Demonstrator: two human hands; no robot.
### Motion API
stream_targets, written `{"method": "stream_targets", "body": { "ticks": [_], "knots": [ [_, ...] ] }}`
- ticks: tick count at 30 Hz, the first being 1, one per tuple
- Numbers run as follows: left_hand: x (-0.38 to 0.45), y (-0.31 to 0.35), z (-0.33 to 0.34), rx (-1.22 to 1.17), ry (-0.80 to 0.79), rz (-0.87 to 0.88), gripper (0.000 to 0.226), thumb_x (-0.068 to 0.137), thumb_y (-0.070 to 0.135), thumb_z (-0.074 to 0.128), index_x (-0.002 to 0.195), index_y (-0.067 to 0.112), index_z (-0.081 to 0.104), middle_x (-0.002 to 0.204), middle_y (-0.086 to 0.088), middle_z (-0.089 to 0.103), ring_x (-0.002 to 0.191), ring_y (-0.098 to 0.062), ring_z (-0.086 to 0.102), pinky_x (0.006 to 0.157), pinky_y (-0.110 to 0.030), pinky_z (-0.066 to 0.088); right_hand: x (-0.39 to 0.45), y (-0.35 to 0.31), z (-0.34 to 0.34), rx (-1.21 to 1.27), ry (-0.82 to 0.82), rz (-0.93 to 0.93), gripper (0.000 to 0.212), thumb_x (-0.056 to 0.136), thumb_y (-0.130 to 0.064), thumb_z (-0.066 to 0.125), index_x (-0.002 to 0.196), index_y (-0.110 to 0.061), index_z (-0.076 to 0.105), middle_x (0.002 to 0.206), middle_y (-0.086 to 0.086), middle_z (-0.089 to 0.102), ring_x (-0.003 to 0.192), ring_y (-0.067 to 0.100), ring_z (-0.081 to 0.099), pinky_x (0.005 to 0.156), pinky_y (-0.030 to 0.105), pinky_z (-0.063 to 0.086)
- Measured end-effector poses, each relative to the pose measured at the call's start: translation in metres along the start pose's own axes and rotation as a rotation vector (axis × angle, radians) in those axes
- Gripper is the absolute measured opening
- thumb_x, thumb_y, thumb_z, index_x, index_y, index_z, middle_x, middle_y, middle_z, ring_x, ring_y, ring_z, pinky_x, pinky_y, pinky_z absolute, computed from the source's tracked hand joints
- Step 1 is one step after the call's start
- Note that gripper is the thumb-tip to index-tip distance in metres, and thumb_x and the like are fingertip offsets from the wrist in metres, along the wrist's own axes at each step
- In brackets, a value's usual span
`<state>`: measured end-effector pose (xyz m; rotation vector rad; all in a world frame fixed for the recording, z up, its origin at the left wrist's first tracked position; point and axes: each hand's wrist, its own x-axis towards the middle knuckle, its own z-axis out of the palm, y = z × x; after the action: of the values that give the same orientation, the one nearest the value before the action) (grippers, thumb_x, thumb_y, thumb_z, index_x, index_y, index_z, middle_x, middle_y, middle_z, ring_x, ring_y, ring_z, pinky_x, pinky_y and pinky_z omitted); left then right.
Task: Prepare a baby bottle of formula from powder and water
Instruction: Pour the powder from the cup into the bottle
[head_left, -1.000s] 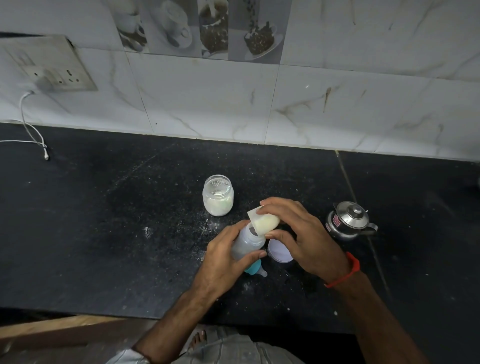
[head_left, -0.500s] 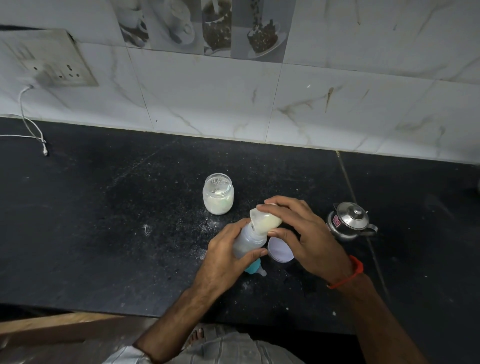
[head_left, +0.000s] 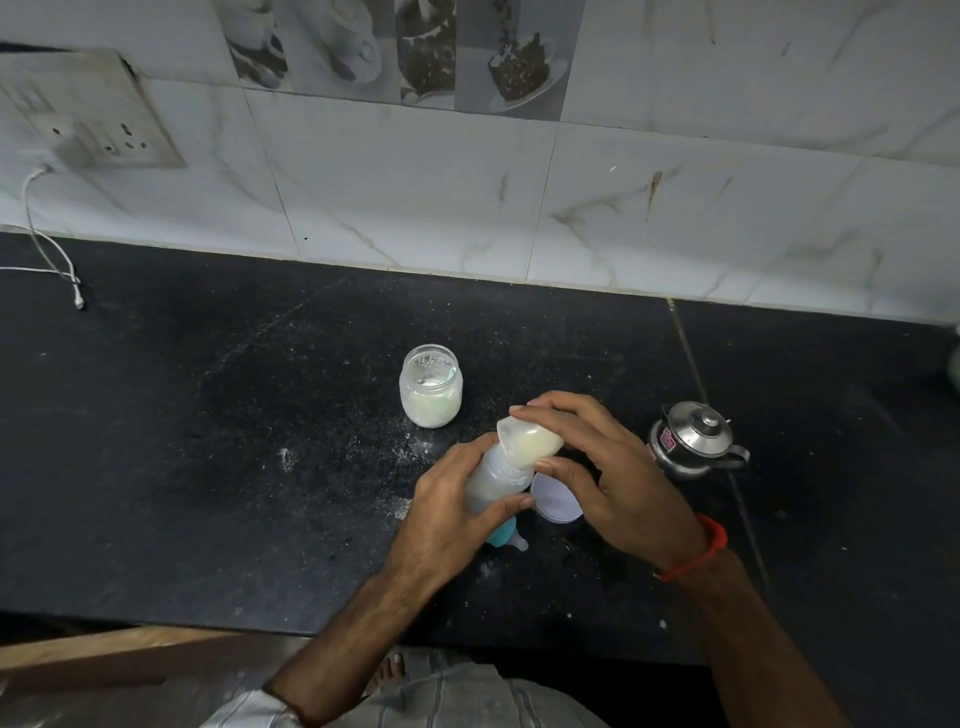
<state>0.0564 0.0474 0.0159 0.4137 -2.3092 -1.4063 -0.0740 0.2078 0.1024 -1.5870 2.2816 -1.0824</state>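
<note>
The left hand (head_left: 447, 514) is wrapping closed around the translucent baby bottle (head_left: 496, 475), standing on the speckled black counter (head_left: 208, 467). The right hand (head_left: 613, 467) is pinching a small cloudy plastic cup (head_left: 530, 439) tipped at the bottle's mouth, so filling seems underway. Beneath the left grip, the teal-collared teat (head_left: 506, 538) is waiting; capping and shaking remain. Beyond it, the glass powder jar (head_left: 431, 387) is standing open.

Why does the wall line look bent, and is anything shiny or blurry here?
Head view: the wide lens bows the backsplash edge; light is dim and even; the steel kettle shows small glints; hands and bottle are sharp, the frame's corners soft.
</note>
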Motion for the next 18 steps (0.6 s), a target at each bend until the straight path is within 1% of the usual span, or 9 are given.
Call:
{"method": "stream_targets", "body": {
  "ticks": [2,5,9,14,18],
  "knots": [
    [0.0002,0.0007,0.0003,0.002,-0.002,0.004,0.070,0.080,0.058,0.081,0.141,0.035,0.057,0.127,0.015,0.065,0.117,0.000,0.060,0.095,-0.018,0.051,0.0000,-0.0012,-0.0009,0.002,0.007,-0.009,0.047,0.098,-0.006,0.064,0.141,-0.026,0.058,0.141,-0.005,0.051,0.132,0.012,0.050,0.109,0.027,0.043],
    [-0.0005,0.0010,0.0006,0.012,-0.008,0.007,0.069,0.080,0.054,0.083,0.142,0.036,0.056,0.125,0.018,0.065,0.117,0.000,0.060,0.095,-0.016,0.050,0.0004,-0.0016,-0.0017,-0.012,-0.005,-0.002,0.043,0.099,-0.011,0.061,0.139,-0.024,0.060,0.140,-0.004,0.051,0.131,0.013,0.051,0.108,0.027,0.044],
    [-0.0009,0.0019,0.0002,0.018,-0.011,0.020,0.069,0.081,0.056,0.081,0.142,0.039,0.054,0.123,0.021,0.063,0.115,0.003,0.059,0.093,-0.011,0.047,-0.0009,-0.0021,-0.0006,-0.030,0.003,-0.002,0.044,0.099,-0.016,0.058,0.142,-0.025,0.059,0.141,-0.004,0.050,0.130,0.015,0.050,0.109,0.029,0.043],
    [-0.0005,0.0006,0.0010,0.011,-0.017,0.022,0.070,0.081,0.057,0.081,0.143,0.035,0.056,0.122,0.021,0.063,0.113,0.001,0.060,0.092,-0.014,0.049,-0.0022,-0.0035,0.0008,-0.040,0.027,0.009,0.046,0.099,-0.017,0.057,0.145,-0.026,0.057,0.141,-0.005,0.050,0.128,0.017,0.051,0.108,0.033,0.044],
    [-0.0006,0.0012,0.0011,0.008,-0.016,0.024,0.071,0.081,0.061,0.078,0.143,0.038,0.053,0.123,0.021,0.062,0.116,0.001,0.060,0.092,-0.018,0.053,-0.0019,-0.0060,-0.0004,0.008,0.038,0.015,0.047,0.100,-0.017,0.057,0.146,-0.026,0.056,0.141,-0.003,0.051,0.132,0.016,0.050,0.109,0.031,0.044]
  ]
}}
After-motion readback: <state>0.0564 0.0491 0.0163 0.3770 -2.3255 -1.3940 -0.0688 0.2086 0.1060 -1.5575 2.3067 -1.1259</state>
